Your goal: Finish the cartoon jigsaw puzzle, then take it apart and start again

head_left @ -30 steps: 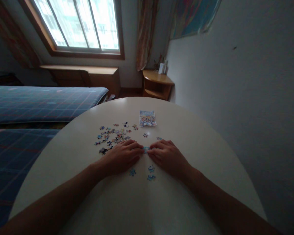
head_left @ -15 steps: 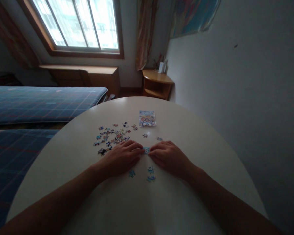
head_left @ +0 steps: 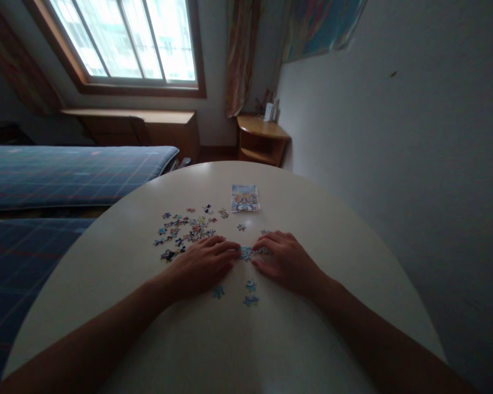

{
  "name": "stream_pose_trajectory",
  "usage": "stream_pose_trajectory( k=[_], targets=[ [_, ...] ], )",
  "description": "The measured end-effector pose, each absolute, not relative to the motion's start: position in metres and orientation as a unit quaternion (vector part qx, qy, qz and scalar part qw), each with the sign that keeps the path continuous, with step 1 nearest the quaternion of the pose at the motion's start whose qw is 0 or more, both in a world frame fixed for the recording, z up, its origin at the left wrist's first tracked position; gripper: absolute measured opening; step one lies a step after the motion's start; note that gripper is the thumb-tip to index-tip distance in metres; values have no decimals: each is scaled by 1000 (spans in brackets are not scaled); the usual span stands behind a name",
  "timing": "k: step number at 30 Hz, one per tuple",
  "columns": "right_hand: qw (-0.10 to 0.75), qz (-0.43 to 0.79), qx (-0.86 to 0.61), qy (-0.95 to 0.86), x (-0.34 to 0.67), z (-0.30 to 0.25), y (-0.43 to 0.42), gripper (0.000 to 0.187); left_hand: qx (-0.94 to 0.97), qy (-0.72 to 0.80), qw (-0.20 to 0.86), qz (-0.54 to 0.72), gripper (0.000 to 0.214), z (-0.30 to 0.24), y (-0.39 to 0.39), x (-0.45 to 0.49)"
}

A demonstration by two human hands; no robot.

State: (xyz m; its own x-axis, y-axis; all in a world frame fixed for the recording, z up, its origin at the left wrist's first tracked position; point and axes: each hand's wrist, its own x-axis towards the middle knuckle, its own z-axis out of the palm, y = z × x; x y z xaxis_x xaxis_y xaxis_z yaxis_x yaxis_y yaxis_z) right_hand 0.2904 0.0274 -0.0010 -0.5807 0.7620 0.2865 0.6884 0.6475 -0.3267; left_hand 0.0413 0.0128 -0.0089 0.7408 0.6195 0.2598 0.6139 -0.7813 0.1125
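A small strip of light-blue jigsaw puzzle pieces lies on the table between my two hands. My left hand rests palm down, its fingertips closed on the strip's left end. From the right, my right hand has its thumb at the strip's near edge and its fingers over the far side, with part of the strip showing between them. Nearer to me lie a loose blue puzzle piece, a curved-pattern piece and another blue piece. My fingers partly hide the strip's ends.
A pile of loose puzzle pieces spreads beyond my left hand. A printed picture sheet lies farther back, with a single piece before it. The round white table stands by a wall, with a plaid mattress to the left.
My right hand's fingers have spread from the thumb and shifted slightly, so more of the strip shows. My left hand stays at its left end. The view has moved slightly.
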Motion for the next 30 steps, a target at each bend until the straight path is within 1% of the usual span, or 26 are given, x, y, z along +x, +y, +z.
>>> stream_pose_trajectory(
  k=[7,15,19,30],
  targets=[
    [180,92,-415,-887,296,1,30,20,933,330,7,143,29,-11,13,41],
    [174,100,-415,-887,294,2,28,17,934,335,0,121,34,-9,11,41],
    [175,103,-413,-888,294,1,28,14,932,346,4,106,33,-6,8,45],
    [178,99,-408,-890,294,0,28,13,925,345,48,150,27,-6,12,45]
  ],
)
